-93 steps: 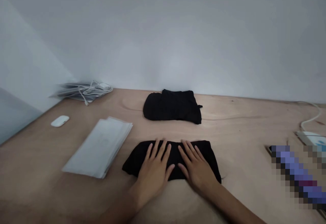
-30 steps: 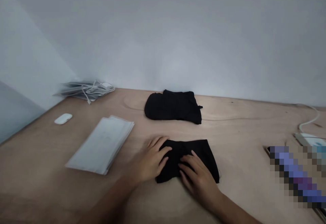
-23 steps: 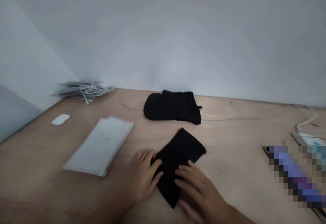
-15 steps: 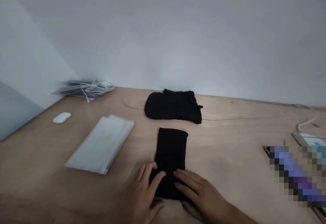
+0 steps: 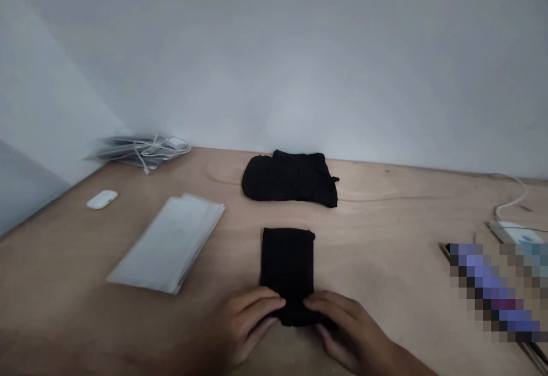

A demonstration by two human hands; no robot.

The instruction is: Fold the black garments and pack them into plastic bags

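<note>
A folded black cloth (image 5: pixel 287 261) lies flat in front of me, roughly rectangular, its kind hidden by the folding. My left hand (image 5: pixel 252 318) is closed on its near left corner, fingers on top and thumb underneath. At the near right corner my right hand (image 5: pixel 346 320) grips the cloth the same way. The near edge is slightly raised between the two hands. Farther back, apart from both hands, lies a black mitt-shaped cloth piece (image 5: pixel 291 177) with a rounded left end and a small loop on the right.
Left of the cloth lies a stack of clear plastic sleeves (image 5: pixel 166 245). Beyond it are a white earbud case (image 5: pixel 102 199) and a white cable (image 5: pixel 160 146) on grey packets. To the right are a blurred-out device (image 5: pixel 492 293) and a white box (image 5: pixel 516 233). A wall (image 5: pixel 274 56) borders the wooden table (image 5: pixel 385 233).
The cloth has become shorter, its near end folded and its far edge nearer to me. Both hands have gone from lying spread on it to gripping its near corners.
</note>
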